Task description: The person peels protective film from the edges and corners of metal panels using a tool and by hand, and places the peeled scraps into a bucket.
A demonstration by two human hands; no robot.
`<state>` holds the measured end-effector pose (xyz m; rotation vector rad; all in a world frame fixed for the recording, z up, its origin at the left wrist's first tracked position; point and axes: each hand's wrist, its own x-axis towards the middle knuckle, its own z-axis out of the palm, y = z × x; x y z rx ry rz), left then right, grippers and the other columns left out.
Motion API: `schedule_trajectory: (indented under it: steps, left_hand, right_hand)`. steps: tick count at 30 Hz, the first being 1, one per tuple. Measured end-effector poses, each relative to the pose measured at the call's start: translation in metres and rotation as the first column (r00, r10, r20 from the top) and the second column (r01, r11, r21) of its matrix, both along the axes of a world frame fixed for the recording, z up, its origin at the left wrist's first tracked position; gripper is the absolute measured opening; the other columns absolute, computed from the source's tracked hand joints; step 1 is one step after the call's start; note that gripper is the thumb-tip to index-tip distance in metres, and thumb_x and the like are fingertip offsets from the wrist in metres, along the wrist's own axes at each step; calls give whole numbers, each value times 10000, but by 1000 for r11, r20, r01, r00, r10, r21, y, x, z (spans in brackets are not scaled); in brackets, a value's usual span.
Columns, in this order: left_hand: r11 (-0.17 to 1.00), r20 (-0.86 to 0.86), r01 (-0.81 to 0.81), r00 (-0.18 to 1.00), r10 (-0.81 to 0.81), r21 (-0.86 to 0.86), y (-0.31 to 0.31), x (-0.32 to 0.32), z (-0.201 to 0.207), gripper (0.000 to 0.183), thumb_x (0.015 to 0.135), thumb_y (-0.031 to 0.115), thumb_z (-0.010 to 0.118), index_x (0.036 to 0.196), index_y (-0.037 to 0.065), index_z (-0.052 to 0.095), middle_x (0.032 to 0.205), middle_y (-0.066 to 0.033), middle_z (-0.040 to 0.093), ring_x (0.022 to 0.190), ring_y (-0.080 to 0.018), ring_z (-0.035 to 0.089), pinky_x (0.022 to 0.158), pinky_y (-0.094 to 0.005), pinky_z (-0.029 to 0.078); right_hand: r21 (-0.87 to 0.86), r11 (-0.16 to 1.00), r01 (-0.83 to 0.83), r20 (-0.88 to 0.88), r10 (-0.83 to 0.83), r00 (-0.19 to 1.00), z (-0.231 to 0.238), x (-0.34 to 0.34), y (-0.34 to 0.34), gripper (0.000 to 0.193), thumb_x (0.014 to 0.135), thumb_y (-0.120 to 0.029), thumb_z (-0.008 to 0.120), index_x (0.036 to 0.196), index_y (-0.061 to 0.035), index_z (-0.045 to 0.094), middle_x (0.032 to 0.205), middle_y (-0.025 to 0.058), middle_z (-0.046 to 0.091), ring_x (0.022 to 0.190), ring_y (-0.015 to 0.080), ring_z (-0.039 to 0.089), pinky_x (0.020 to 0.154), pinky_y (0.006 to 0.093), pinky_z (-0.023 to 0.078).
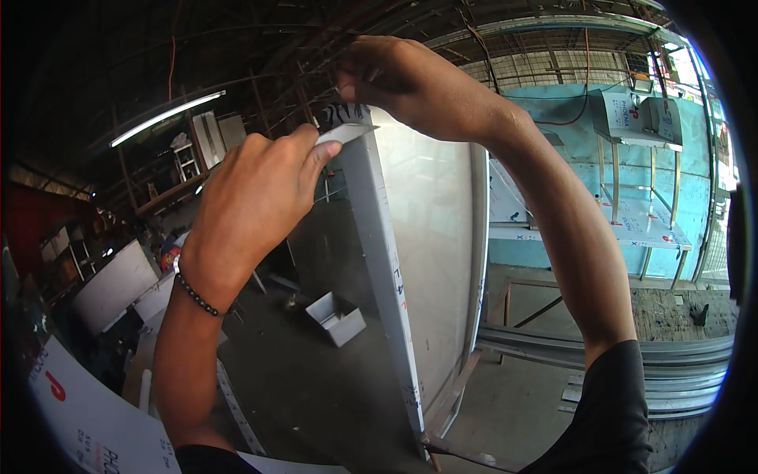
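A tall metal panel [430, 253] with a folded, pale edge [383, 245] stands upright before me. At its top corner my left hand [257, 189], wearing a dark bead bracelet [195, 294], pinches a thin flat metal strip [351, 133] between thumb and fingers. The strip's pointed end lies across the top of the panel edge. Just above, my right hand [410, 87] is curled with its thumb near the bent fingers; whatever it may hold is hidden. A black-and-pale striped thing [347, 114] shows between the hands, its kind unclear.
An open metal box [335, 318] sits on the floor beyond the panel. Long metal bars [679, 359] are stacked at right, below a metal table [624, 225]. Film-covered sheet metal [103, 419] lies at lower left. A lit tube lamp [167, 118] hangs at upper left.
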<state>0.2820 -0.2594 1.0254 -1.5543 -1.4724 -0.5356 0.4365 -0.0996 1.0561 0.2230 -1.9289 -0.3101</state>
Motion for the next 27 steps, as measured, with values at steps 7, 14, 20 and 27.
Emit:
schedule_trajectory:
  steps: [7,14,20,27]
  left_hand:
    - [998,-23,-14,1000,13,-65,-1,0,-10,340,1044,299,586,938,-13,668,659,-234,597,616,-426,614,597,-480,458]
    - [993,-54,28,998,-34,-115,4,-2,-14,319,1038,303,588,948,12,680,658,-231,616,627,-417,645,584,-488,469]
    - [996,-126,15,992,-27,-92,6,-12,-30,303,1038,288,593,946,12,679,625,-211,611,589,-402,647,566,-481,468]
    - [990,-94,57,993,-70,-131,6,-11,-32,283,1026,275,612,954,7,668,672,-241,632,649,-442,650,564,-491,473]
  right_hand:
    - [-9,1000,20,19,-20,1000,-1,0,2,154,978,-132,621,1049,-4,668,971,142,713,976,277,703,877,401,548]
    - [-29,999,22,2,-22,1000,-1,3,0,132,970,-99,612,1032,-21,700,990,142,731,1012,288,712,907,413,560]
    - [-3,999,41,32,-40,999,-1,1,0,158,982,-132,627,1072,-12,676,999,131,722,1003,266,705,927,397,550]
    - [-2,999,34,36,-34,999,-3,6,0,196,1017,-165,614,1105,6,653,1027,135,714,1024,247,699,949,393,542]
